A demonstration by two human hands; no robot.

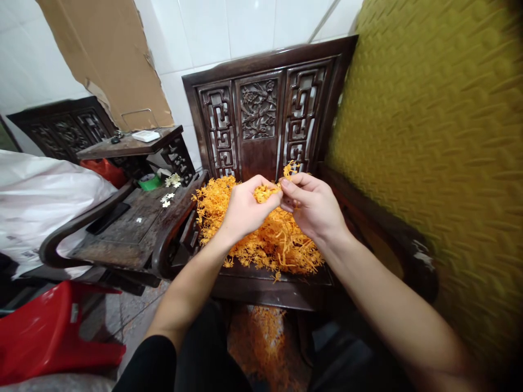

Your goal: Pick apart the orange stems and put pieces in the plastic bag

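A large heap of small orange plastic-looking sprigs (281, 245) lies on the seat of a dark carved wooden chair (258, 158). Above the heap, my left hand (251, 207) is closed around a few orange sprigs (265, 193), which show between its thumb and curled fingers. Close beside it, my right hand (312, 204) pinches an orange sprig whose branched tip (291, 169) sticks up past the fingers. The fingertips of both hands meet or nearly meet; the exact contact is hidden.
To the left stands a wooden side table (126, 142) with a white box (146, 136). Green tape (150, 182) and pale pieces lie on a lower wooden surface. A red stool (53, 337) and white bag (44, 201) are farther left. A yellow textured panel (433, 125) rises at right.
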